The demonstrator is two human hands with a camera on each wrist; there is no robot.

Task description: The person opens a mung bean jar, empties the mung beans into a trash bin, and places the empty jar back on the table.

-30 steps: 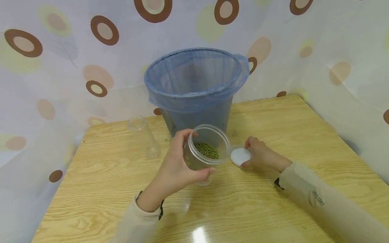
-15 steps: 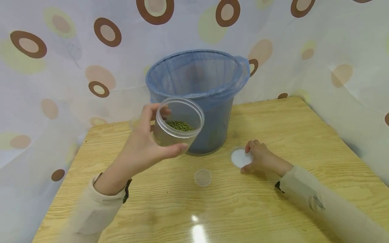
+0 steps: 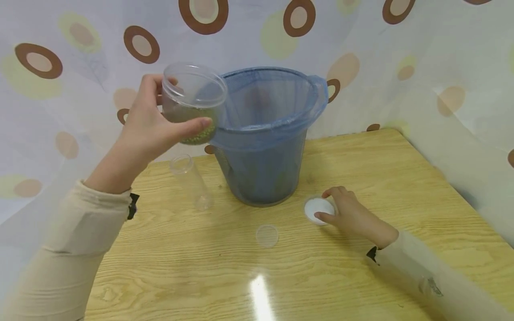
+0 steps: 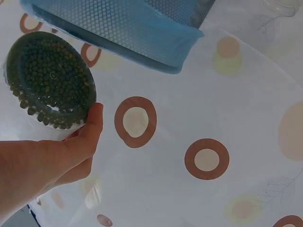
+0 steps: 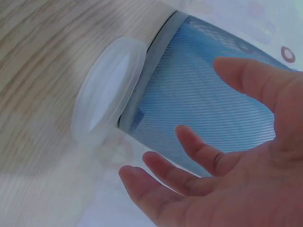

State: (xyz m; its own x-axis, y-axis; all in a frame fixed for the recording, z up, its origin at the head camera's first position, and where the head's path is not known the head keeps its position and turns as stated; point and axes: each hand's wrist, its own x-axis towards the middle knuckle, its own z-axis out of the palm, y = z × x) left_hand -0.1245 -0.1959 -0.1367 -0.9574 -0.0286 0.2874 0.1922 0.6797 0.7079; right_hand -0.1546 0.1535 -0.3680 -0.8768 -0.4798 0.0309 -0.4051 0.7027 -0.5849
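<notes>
My left hand (image 3: 150, 120) grips a clear plastic jar (image 3: 196, 96) around its side, held up left of the bin's rim. The jar has no lid on, its mouth faces up, and small green beans (image 3: 201, 134) lie in its bottom. Seen from below in the left wrist view, the beans (image 4: 51, 78) show through the jar's base. Over the wooden table, my right hand (image 3: 353, 216) is at a white round lid (image 3: 317, 209), thumb and fingers spread around its near side. The right wrist view shows those fingers loosely bent and apart from the lid (image 5: 106, 92).
A mesh bin (image 3: 261, 174) lined with a blue bag stands at the back of the table (image 3: 225, 276). Left of it is a clear tube (image 3: 190, 185). A small clear disc (image 3: 267, 236) lies in front of the bin. Patterned sheeting (image 3: 92, 102) hangs behind.
My left hand has carried the jar up and to the left, from in front of the bin to beside its rim, and turned it more upright. The right hand has stayed by the lid.
</notes>
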